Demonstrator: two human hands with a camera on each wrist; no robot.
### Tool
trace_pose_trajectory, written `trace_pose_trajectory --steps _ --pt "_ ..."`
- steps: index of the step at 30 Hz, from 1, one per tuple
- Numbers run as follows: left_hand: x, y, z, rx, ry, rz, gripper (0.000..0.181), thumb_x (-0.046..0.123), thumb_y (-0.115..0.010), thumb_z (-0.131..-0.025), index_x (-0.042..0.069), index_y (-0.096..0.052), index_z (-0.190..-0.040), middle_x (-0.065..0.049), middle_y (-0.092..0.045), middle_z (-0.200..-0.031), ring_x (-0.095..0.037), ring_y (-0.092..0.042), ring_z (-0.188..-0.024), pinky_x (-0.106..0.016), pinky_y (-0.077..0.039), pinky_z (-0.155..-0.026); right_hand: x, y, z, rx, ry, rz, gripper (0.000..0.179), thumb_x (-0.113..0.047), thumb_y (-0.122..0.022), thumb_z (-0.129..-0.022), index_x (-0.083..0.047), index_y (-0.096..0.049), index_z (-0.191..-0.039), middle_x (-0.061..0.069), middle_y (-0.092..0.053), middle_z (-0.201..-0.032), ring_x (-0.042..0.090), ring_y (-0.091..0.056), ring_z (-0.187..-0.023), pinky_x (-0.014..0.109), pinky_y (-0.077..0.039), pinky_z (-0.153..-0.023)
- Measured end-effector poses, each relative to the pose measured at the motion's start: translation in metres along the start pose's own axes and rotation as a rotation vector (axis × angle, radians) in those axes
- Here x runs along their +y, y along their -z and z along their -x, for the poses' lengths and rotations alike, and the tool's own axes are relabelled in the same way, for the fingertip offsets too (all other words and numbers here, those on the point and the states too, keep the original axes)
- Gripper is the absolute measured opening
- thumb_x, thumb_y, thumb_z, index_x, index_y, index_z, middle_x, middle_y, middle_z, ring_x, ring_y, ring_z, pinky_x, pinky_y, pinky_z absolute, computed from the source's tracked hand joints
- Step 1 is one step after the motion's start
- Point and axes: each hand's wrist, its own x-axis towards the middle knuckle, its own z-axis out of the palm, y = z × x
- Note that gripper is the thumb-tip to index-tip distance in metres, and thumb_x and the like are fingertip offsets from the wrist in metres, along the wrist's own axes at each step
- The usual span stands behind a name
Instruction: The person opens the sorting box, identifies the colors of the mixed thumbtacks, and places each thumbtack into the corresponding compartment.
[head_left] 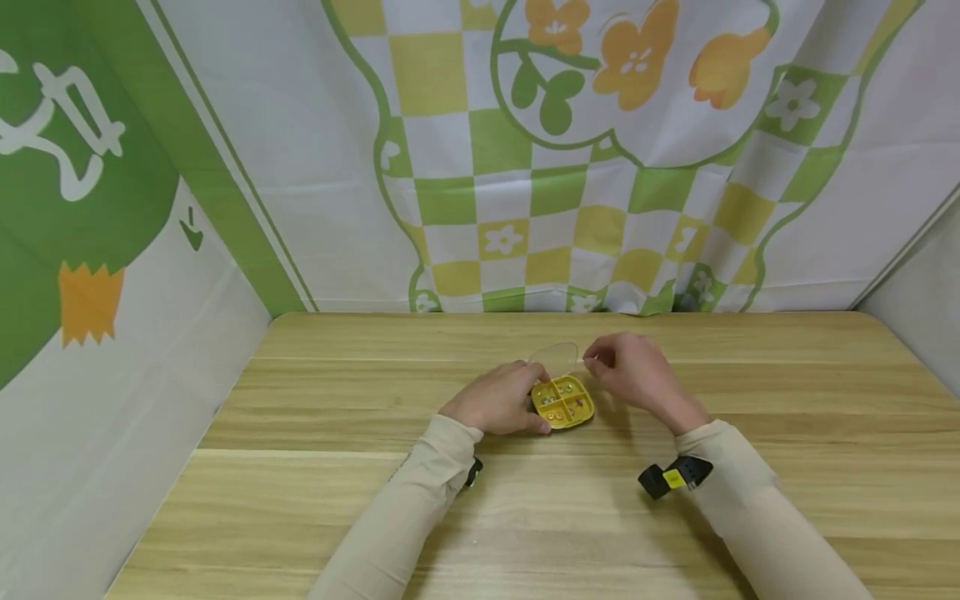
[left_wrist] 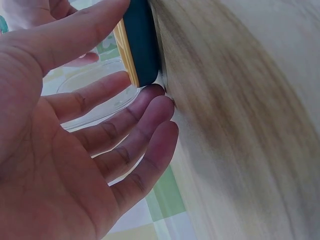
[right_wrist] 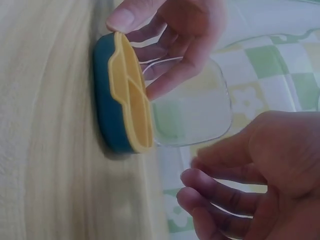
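A small yellow compartment box (head_left: 562, 402) with a dark teal outside (right_wrist: 111, 95) sits on the table, its clear lid (head_left: 555, 358) raised at the back. Cross-shaped dividers split it into sections holding several tiny shiny pieces, like beads or small jewellery. My left hand (head_left: 502, 400) grips the box from the left, thumb at the near edge and index finger at the far side by the lid; its other fingers spread beyond the box. Just right of the lid is my right hand (head_left: 637, 375), fingertips drawn together; I cannot tell if they pinch something tiny.
The wood-grain table (head_left: 300, 500) reaches back to a hanging cloth (head_left: 510, 192) with green and yellow checks and flowers. A green and white printed sheet (head_left: 150, 292) stands along the left side. Black straps sit on both wrists, over beige sleeves (head_left: 738, 475).
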Motion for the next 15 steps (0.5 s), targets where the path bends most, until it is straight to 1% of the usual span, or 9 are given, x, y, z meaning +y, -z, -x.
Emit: trace_pose_trajectory --steps 4,7,11,13,15 --pt "0.0007 0.0002 -0.0001 -0.001 0.006 -0.007 0.064 0.035 -0.086 -0.084 0.006 -0.060 -0.135 -0.008 -0.065 -0.120 -0.019 -0.060 -0.107 -0.035 -0.049 -0.095 0.0032 -0.0021 -0.0018 -0.001 -0.030 -0.044 0.025 -0.010 -0.058 -0.100 0.004 -0.068 -0.118 0.010 -0.073 -0.088 0.023 -0.068 -0.080 0.042 -0.053 -0.070" --pt "0.0008 0.0003 -0.0001 -0.001 0.004 -0.011 0.064 0.035 -0.086 -0.084 0.006 -0.060 -0.135 -0.009 -0.065 -0.121 -0.020 -0.060 -0.108 -0.036 -0.049 -0.097 0.0046 -0.0037 -0.0029 -0.011 -0.049 -0.088 0.031 -0.011 -0.051 -0.105 0.008 -0.062 -0.126 0.013 -0.073 -0.090 0.025 -0.068 -0.082 0.040 -0.053 -0.068" --pt "0.0000 -0.0006 -0.0006 0.002 -0.005 -0.017 0.064 0.034 -0.085 -0.084 0.006 -0.060 -0.136 -0.009 -0.065 -0.121 -0.021 -0.061 -0.111 -0.036 -0.049 -0.099 0.0063 -0.0068 -0.0038 -0.025 -0.058 -0.140 0.037 -0.016 -0.044 -0.109 0.010 -0.057 -0.132 0.016 -0.072 -0.089 0.023 -0.067 -0.077 0.039 -0.053 -0.068" --pt "-0.0004 -0.0009 -0.0007 0.002 -0.006 -0.020 0.064 0.034 -0.085 -0.084 0.006 -0.060 -0.136 -0.009 -0.065 -0.122 -0.021 -0.060 -0.111 -0.036 -0.048 -0.099 0.0064 -0.0082 -0.0037 -0.031 -0.064 -0.161 0.039 -0.019 -0.042 -0.111 0.010 -0.056 -0.132 0.015 -0.071 -0.088 0.021 -0.067 -0.075 0.040 -0.054 -0.070" --pt "-0.0008 -0.0011 -0.0007 0.000 -0.007 -0.020 0.064 0.034 -0.085 -0.084 0.007 -0.060 -0.137 -0.009 -0.065 -0.122 -0.020 -0.060 -0.111 -0.036 -0.048 -0.099 0.0061 -0.0088 -0.0034 -0.041 -0.072 -0.176 0.043 -0.023 -0.039 -0.111 0.009 -0.055 -0.135 0.014 -0.071 -0.088 0.020 -0.067 -0.075 0.042 -0.054 -0.075"
